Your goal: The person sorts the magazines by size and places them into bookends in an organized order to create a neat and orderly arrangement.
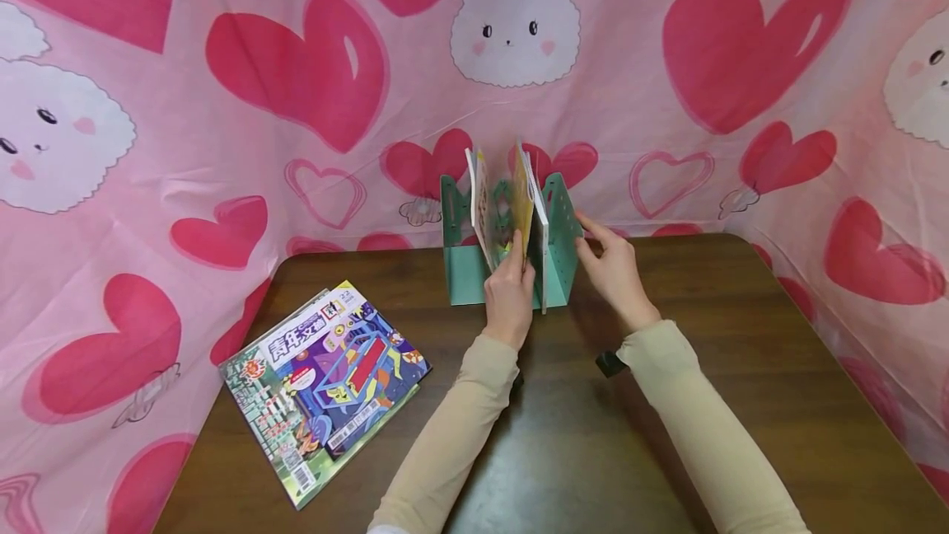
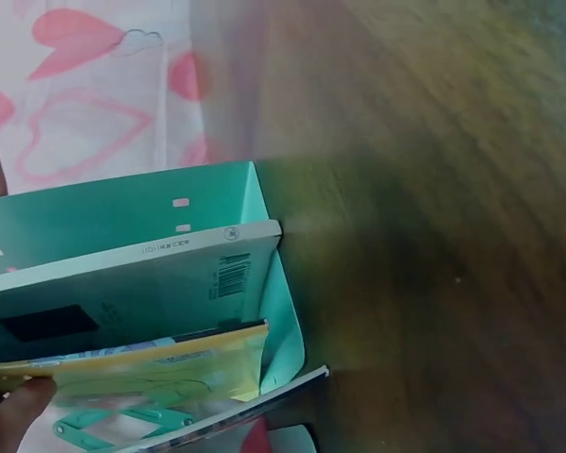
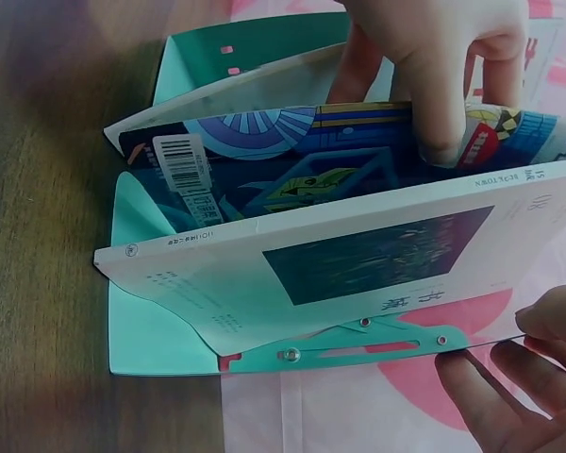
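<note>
A green expandable book stand [image 1: 465,278] holds several upright magazines and books. My left hand [image 1: 510,295] reaches in between them and grips a thin magazine [image 3: 349,179], blue on the side facing right and yellow on the other [image 2: 170,377]. To its right stands a thicker white book [image 3: 208,293] with a dark picture on its cover. A pale booklet [image 1: 477,204] leans at the left part of the stand. At the stand's right end plate [image 1: 563,245], my right hand [image 1: 614,270] pinches the edge between thumb and fingers.
Two overlapping magazines lie at the left of the brown table [image 1: 563,452], a purple one [image 1: 356,369] on top of a green one [image 1: 267,419]. A pink cloth [image 1: 415,89] with hearts and rabbits hangs behind the stand and at both sides.
</note>
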`<state>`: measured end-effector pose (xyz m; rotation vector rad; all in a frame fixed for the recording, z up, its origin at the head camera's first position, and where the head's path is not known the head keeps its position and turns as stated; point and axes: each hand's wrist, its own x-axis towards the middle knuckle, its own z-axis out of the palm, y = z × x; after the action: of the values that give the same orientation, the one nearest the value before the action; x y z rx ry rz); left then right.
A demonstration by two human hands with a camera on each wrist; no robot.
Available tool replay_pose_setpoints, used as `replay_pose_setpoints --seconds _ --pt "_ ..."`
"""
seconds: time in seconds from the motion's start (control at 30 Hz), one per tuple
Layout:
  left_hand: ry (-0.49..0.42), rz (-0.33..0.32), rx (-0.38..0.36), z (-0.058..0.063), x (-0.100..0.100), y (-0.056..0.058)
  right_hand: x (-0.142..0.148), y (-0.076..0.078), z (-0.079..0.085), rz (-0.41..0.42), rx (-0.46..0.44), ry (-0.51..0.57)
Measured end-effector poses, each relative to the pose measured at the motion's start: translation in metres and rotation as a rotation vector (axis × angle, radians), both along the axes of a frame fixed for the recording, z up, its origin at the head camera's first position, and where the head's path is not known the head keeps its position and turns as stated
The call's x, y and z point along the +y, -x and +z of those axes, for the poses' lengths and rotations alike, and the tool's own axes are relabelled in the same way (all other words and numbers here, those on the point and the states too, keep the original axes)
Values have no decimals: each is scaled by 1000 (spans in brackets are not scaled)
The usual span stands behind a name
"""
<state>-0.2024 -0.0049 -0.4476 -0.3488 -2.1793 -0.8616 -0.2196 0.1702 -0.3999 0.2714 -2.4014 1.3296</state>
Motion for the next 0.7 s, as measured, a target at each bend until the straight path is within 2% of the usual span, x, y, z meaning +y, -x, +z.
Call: replay_pose_setpoints --seconds 0.33,0.5,0.7 --pt "31 -58 -58 -4 -5 -6 0 0 0 -4 -20 13" --pt "50 -49 -96 -5 -7 -9 0 0 1 5 -24 10" --pt "60 -38 -121 2 -11 -16 0 1 1 3 -27 10"
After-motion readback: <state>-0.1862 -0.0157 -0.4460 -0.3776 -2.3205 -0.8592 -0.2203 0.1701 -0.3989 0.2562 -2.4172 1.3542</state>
